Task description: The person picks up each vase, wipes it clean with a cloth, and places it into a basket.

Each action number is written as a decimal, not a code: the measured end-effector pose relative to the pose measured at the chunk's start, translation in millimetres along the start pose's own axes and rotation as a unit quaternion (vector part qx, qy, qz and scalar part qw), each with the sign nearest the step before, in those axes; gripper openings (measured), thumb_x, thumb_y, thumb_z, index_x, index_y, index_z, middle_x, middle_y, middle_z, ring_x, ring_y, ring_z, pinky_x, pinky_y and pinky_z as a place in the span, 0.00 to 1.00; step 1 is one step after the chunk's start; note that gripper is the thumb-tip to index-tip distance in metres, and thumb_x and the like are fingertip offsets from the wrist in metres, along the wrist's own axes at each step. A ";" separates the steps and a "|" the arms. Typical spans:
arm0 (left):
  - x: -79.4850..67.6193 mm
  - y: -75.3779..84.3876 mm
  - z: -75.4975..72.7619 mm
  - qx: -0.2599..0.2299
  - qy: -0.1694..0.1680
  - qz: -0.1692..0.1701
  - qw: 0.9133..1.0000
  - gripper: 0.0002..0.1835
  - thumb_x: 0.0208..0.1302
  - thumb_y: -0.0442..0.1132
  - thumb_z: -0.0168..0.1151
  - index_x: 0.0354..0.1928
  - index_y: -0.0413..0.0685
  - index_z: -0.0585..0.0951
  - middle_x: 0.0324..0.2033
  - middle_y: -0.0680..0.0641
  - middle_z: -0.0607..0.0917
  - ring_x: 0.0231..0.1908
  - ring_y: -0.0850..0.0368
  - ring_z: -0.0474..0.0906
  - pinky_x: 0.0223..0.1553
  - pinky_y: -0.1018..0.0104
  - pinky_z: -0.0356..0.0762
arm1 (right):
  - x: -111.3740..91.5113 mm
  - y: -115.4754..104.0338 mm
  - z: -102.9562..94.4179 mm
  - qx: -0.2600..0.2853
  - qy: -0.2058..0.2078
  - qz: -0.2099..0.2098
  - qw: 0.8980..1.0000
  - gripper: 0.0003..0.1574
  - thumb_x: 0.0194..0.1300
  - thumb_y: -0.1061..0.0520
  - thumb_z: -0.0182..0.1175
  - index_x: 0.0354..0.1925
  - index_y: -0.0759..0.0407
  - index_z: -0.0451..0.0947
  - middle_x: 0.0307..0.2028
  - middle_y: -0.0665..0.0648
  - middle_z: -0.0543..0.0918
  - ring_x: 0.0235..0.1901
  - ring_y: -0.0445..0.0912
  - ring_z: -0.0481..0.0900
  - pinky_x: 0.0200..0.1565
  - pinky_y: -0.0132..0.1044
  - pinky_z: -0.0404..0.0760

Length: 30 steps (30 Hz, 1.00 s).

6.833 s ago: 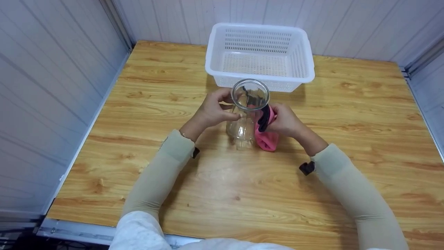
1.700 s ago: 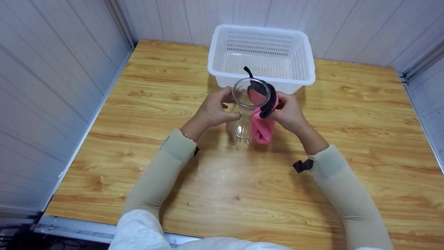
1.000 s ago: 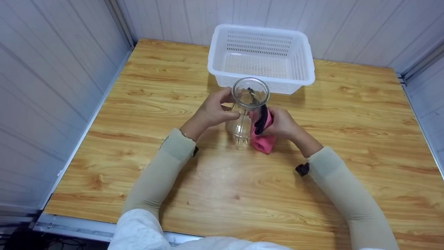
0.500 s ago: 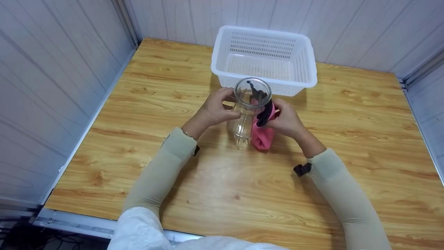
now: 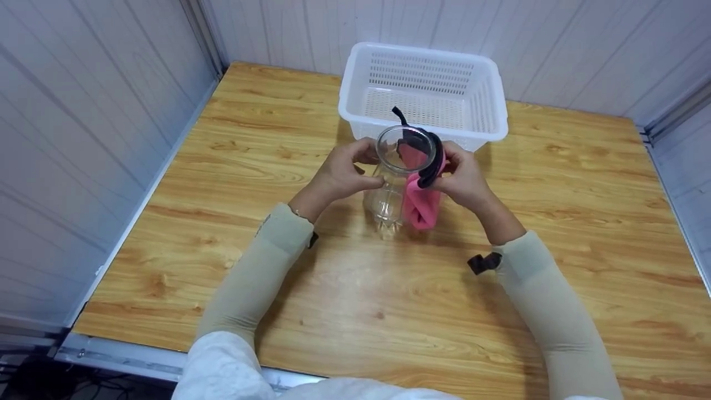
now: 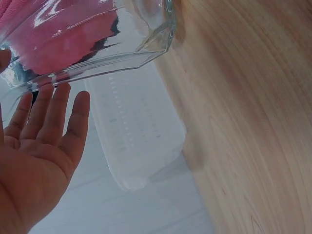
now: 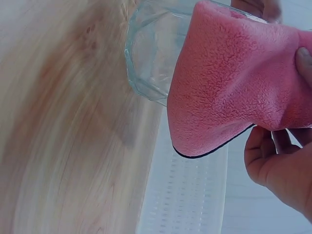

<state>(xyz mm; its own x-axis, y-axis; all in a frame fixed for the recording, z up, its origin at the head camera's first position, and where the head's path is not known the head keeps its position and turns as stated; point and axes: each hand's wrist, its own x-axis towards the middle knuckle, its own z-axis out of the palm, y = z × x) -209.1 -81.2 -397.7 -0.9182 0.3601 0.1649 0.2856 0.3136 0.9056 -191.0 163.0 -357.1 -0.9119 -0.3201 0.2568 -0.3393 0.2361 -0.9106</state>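
A clear glass vase [image 5: 383, 203] with a wide round rim stands upright between the two hands in the head view. My left hand [image 5: 344, 172] holds it near the neck, with the thumb on the near side and the fingers on the far side. In my right hand [image 5: 464, 175] is a pink cloth [image 5: 422, 203] with dark edging, gripped and pressed against the vase's right side near the rim. The cloth's folded lower end hangs along the glass, and a dark strip sticks up behind the rim. The right wrist view shows the cloth [image 7: 229, 83] covering much of the vase [image 7: 156, 48].
Behind the vase, a white perforated plastic basket [image 5: 422, 125] stands near the back wall. The wood-grain table [image 5: 355, 311] is bounded by pale panel walls [image 5: 111, 111] at the left, back and right.
Over the last second my right hand and the cloth have moved up along the vase towards its rim. Earlier frames show them at differing heights. The left hand keeps its hold.
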 end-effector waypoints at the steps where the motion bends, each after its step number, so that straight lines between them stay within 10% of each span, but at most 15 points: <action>1: -0.1 -0.2 -0.4 -0.001 -0.001 -0.003 1.000 0.27 0.46 0.38 0.73 0.52 0.52 0.78 0.45 0.55 0.85 0.49 0.56 0.82 0.44 0.62 0.82 | 0.4 1.2 0.3 0.003 -0.001 0.005 1.000 0.26 0.43 0.73 0.71 0.42 0.79 0.73 0.26 0.41 0.75 0.29 0.35 0.71 0.31 0.27 0.75; 22: -0.2 -5.6 -3.9 -0.019 0.010 0.000 1.000 0.25 0.46 0.39 0.74 0.51 0.54 0.80 0.45 0.54 0.86 0.46 0.63 0.82 0.46 0.56 0.83 | 3.8 54.7 6.0 -0.110 -0.101 0.101 0.984 0.40 0.35 0.66 0.77 0.51 0.60 0.76 0.42 0.55 0.81 0.46 0.49 0.74 0.44 0.36 0.78; 30: 2.0 -5.3 1.2 -0.034 0.002 -0.005 0.999 0.25 0.47 0.35 0.73 0.51 0.53 0.79 0.46 0.51 0.86 0.48 0.61 0.83 0.46 0.58 0.83 | -11.1 25.1 8.9 -0.134 -0.107 0.089 0.981 0.36 0.38 0.70 0.73 0.50 0.70 0.74 0.46 0.65 0.80 0.47 0.55 0.75 0.54 0.47 0.74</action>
<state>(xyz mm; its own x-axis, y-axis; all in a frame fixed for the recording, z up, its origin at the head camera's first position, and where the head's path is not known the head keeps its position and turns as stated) -212.2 -81.1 -402.7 -0.9221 0.3541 0.1564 0.2569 0.2574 0.9315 -187.4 164.3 -385.7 -0.9023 -0.4311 0.0013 -0.2544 0.5299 -0.8090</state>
